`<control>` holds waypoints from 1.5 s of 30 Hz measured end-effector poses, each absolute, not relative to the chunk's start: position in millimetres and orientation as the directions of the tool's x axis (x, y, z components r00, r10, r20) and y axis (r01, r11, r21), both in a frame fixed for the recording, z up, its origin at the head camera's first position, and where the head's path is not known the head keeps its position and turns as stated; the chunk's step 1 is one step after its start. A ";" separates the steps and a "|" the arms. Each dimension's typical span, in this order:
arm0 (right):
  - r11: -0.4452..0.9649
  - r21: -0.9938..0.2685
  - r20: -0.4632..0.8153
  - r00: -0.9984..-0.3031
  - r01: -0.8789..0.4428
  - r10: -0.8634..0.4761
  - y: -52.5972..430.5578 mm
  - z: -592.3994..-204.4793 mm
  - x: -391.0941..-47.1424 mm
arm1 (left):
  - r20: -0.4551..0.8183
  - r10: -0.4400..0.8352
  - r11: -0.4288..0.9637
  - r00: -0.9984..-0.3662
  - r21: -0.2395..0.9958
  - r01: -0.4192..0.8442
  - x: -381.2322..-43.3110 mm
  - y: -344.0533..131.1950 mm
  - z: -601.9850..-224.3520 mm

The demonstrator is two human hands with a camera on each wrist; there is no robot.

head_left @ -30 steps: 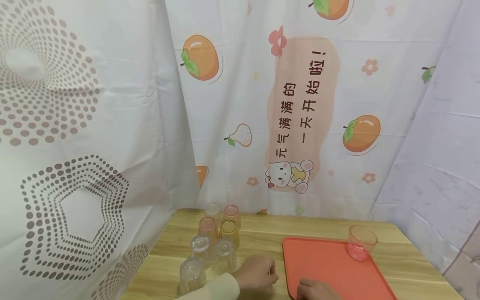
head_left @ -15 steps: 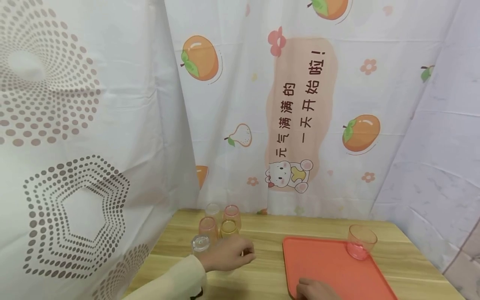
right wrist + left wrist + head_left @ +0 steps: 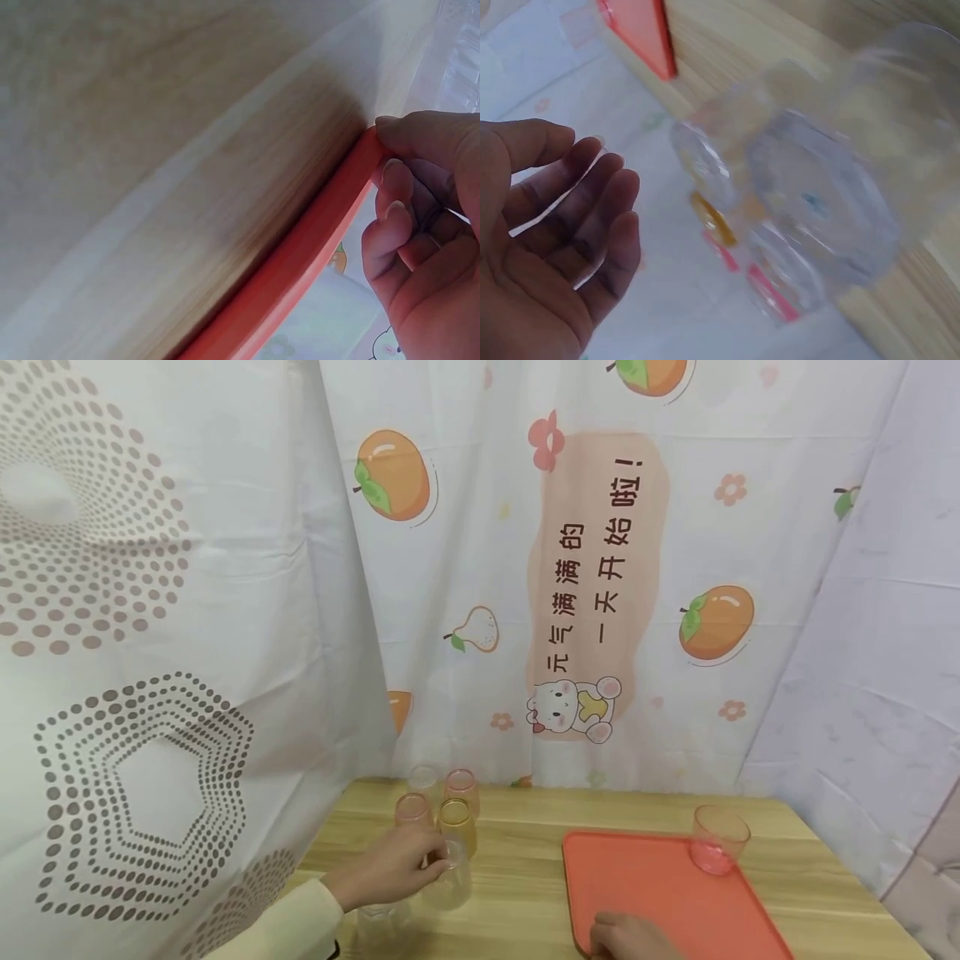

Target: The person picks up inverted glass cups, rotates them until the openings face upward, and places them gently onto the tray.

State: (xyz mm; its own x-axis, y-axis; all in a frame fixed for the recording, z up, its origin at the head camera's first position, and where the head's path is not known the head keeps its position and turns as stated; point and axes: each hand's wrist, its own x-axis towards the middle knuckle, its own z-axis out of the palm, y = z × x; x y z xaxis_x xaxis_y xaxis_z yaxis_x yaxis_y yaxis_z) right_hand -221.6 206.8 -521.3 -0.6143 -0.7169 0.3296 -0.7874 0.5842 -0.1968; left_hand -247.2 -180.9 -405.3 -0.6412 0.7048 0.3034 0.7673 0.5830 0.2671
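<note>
My left hand hovers over the group of upside-down glasses at the table's left. In the left wrist view its fingers are loosely bent with nothing between them, beside a clear glass. Two clear glasses, one nearer and one right of the hand, stand by it. Behind them are a yellow glass, two pink glasses and another clear one. The hand may hide a further glass. My right hand pinches the rim of the red tray between thumb and fingers.
A wider pink glass stands at the tray's far right corner. Bare wooden tabletop lies between glasses and tray. Printed curtains hang behind and at both sides.
My left hand has moved left, from near the tray's left edge to over the clear glasses. The right hand stays at the tray's near edge. The glasses show no clear shift.
</note>
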 end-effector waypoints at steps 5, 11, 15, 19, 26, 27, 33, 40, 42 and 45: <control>0.630 -0.222 0.307 -0.666 -0.745 -0.680 203.1 -525.3 -219.3 | 0.294 0.726 0.594 -0.622 0.189 0.782 -241.8 -200.2 -408.8; 0.654 -0.215 0.316 -0.686 -0.725 -0.656 197.9 -526.1 -216.0 | 0.301 0.693 0.657 -0.656 0.113 0.746 -232.7 -221.3 -412.2; 0.641 -0.206 0.305 -0.671 -0.740 -0.676 195.0 -520.0 -216.8 | 0.302 0.659 0.697 -0.689 0.100 0.710 -227.1 -238.1 -411.2; 0.635 -0.209 0.292 -0.667 -0.744 -0.685 195.5 -519.0 -218.3 | 0.299 0.651 0.712 -0.698 0.080 0.698 -223.9 -249.8 -410.8; 0.625 -0.204 0.322 -0.655 -0.753 -0.683 199.3 -522.8 -219.6 | 0.270 0.655 0.721 -0.706 0.055 0.690 -217.7 -264.0 -415.7; 0.628 -0.206 0.323 -0.657 -0.751 -0.681 199.5 -523.3 -219.5 | 0.258 0.657 0.723 -0.709 0.054 0.689 -217.1 -265.5 -416.8; 0.650 -0.230 0.315 -0.687 -0.725 -0.655 198.9 -522.7 -217.1 | 0.202 0.681 0.711 -0.703 0.044 0.702 -216.8 -271.0 -423.5; 0.655 -0.236 0.313 -0.695 -0.718 -0.648 198.5 -522.9 -216.8 | 0.159 0.657 0.731 -0.737 0.107 0.674 -218.0 -270.5 -430.7; 0.653 -0.221 0.321 -0.687 -0.724 -0.652 199.3 -524.3 -218.1 | 0.156 0.644 0.740 -0.749 0.121 0.662 -218.6 -270.0 -431.5; 0.649 -0.205 0.343 -0.675 -0.732 -0.653 200.5 -527.7 -219.9 | 0.142 0.631 0.748 -0.762 0.149 0.647 -220.1 -269.5 -432.4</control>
